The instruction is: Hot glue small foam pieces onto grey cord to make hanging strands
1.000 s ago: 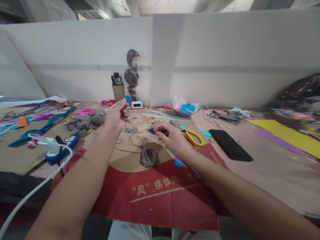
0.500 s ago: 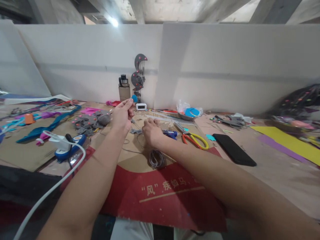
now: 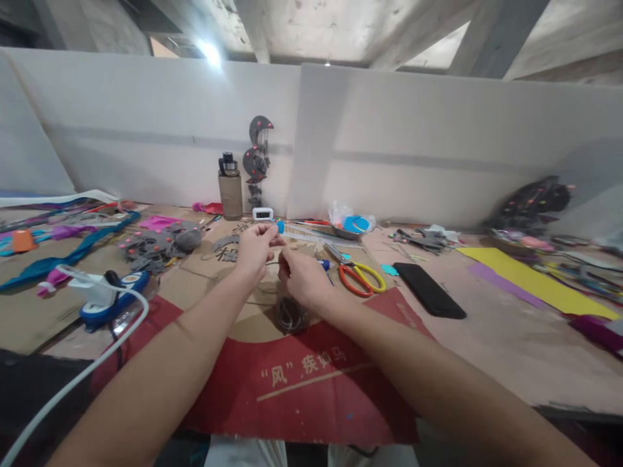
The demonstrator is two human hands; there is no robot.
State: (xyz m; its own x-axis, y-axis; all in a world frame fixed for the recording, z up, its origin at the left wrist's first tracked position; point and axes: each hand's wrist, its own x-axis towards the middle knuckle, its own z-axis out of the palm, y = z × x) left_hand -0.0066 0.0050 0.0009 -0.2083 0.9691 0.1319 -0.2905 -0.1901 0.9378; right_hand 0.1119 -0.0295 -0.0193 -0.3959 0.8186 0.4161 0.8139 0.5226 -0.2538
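My left hand [image 3: 257, 251] pinches a small blue disc [image 3: 280, 226] between thumb and fingertips, over the middle of the cardboard. Close on its right, my right hand [image 3: 305, 277] is closed, its fingertips pinched together on what looks like a thin grey cord; the pinch itself is partly hidden. A coil of grey cord [image 3: 291, 316] lies just below my right hand on the red-and-brown cardboard sheet [image 3: 311, 412]. Behind the right hand, a blue glue gun [image 3: 325, 264] is mostly covered. Scissors with red and yellow handles [image 3: 357, 275] lie to its right.
A black phone [image 3: 429, 290] rests at right, near yellow sheets [image 3: 530, 279]. A bottle [image 3: 230, 191] and small white clock [image 3: 262, 214] stand at the back. At left are a blue power strip [image 3: 117, 301], a white cable [image 3: 82, 370] and grey pink-dotted pieces [image 3: 156, 241].
My left hand has come down with the blue disc, closer to my right hand. The right hand has turned, its fingertips now pinched. The camera view has shifted.
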